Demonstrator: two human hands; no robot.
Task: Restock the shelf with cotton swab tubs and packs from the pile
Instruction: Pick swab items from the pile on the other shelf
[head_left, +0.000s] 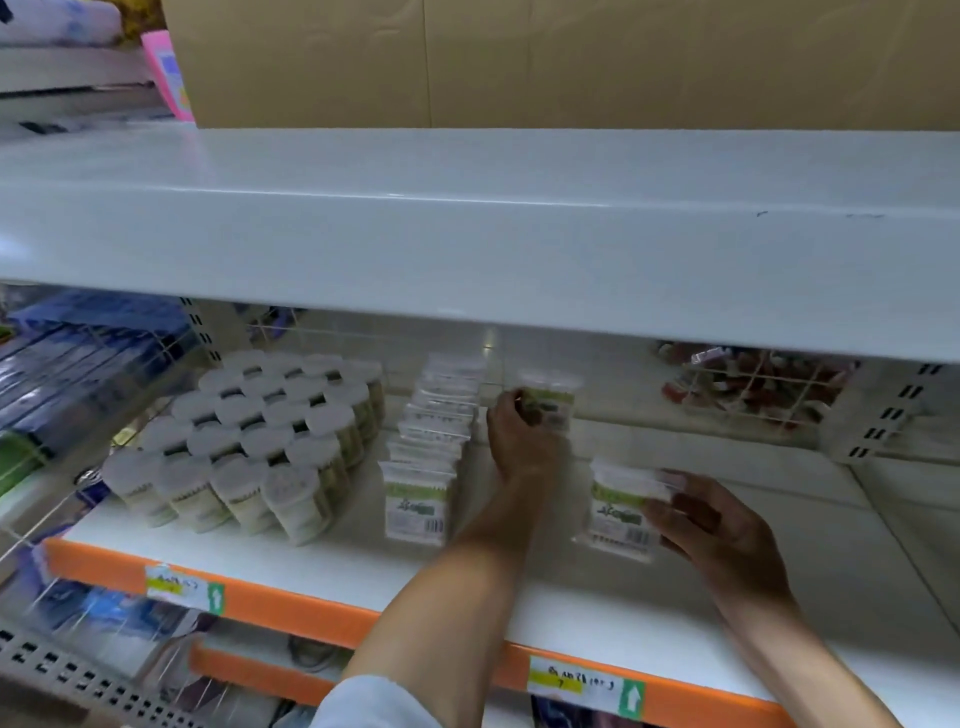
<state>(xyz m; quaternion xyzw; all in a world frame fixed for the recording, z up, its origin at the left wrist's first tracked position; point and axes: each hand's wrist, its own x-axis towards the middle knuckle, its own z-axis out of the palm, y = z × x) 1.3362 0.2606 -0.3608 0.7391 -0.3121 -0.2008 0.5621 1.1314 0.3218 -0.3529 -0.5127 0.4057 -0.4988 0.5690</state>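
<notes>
Swab tubs (249, 441): some twenty, clustered on shelf (779, 561). One row of packs (431, 447). Left hand (519, 436) pinches one pack (550, 400); right hand (722, 530) grips another (621, 506).

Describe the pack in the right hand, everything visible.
The pack is a flat, clear plastic bag of cotton swabs with a green and white label and a barcode at its lower right. It stands upright, label facing the camera, its bottom edge at or just above the white shelf, right of the row of packs. The right hand grips its right edge, fingers curled over the upper right. Motion blur hides the print.
</notes>
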